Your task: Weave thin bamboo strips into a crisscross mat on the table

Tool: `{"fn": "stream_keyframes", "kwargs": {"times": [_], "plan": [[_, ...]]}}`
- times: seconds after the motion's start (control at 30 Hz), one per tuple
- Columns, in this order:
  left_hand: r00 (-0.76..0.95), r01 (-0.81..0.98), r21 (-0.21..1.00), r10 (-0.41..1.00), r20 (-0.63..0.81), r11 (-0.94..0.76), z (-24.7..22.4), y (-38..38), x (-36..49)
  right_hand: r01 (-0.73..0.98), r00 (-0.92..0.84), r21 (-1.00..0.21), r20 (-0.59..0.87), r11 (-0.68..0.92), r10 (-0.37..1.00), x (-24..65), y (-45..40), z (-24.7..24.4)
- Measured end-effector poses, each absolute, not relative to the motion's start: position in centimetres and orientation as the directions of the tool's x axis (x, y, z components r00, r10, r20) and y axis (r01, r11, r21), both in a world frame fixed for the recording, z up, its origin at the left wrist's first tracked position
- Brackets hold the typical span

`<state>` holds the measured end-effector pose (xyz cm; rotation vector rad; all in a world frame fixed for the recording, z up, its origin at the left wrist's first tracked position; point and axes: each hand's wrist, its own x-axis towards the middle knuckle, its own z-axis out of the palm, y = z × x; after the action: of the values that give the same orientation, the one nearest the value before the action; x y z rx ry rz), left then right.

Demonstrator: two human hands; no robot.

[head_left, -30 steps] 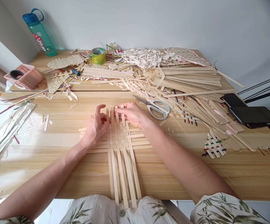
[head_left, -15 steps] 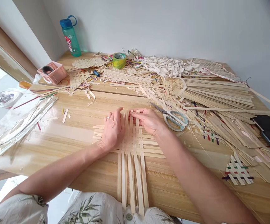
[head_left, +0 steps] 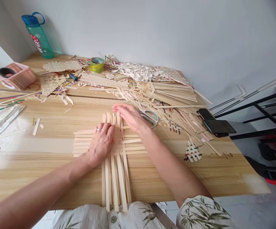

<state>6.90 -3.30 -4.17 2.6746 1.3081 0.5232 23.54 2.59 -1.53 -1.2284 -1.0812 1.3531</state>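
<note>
A cross-shaped weave of pale flat strips (head_left: pixel 115 162) lies on the wooden table (head_left: pixel 166 171), its long ends reaching down over the front edge to the shirt. My left hand (head_left: pixel 102 138) rests on the left part of the woven middle, palm down, fingers bent and close together, a ring on one of them. Beside the upper ends of the upright strips is my right hand (head_left: pixel 128 116), its fingers stretched out and pointing left. The scissors (head_left: pixel 152 117) lie just behind my right wrist, partly hidden by it.
Loose strips (head_left: pixel 176 93) and scraps spread over the back and right. Behind stand a tape roll (head_left: pixel 97 65), a pink basket (head_left: pixel 23 78) and a teal bottle (head_left: pixel 40 39). Dark phones (head_left: pixel 216 126) and a small woven piece (head_left: pixel 193 151) lie at the right.
The view has swung to the right. My left hand has moved down onto the weave and lies flatter. My right hand has let go of the upper strip ends and its fingers have straightened.
</note>
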Motion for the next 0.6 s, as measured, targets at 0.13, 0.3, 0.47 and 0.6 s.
{"fn": "stream_keyframes", "kwargs": {"times": [0.13,0.3,0.47,0.6], "plan": [[0.550,0.767,0.224,0.797,0.251,-0.601,-4.1,-3.4,6.8,0.082,0.022,-0.997,0.001,-0.001,1.000,25.7,2.4,-0.2],[0.524,0.789,0.209,0.810,0.263,-0.579,-4.2,-3.4,6.8,0.643,-0.056,-0.758,0.093,0.107,0.994,27.8,0.1,-0.4],[0.486,0.827,0.171,0.834,0.261,-0.536,-4.1,-3.4,6.8,0.822,-0.174,-0.525,0.139,0.222,0.975,27.0,-2.4,-2.0],[0.458,0.849,0.146,0.845,0.274,-0.508,-4.1,-3.4,6.8,0.869,-0.173,-0.445,0.140,0.218,0.975,25.8,-2.7,-2.4]]}}
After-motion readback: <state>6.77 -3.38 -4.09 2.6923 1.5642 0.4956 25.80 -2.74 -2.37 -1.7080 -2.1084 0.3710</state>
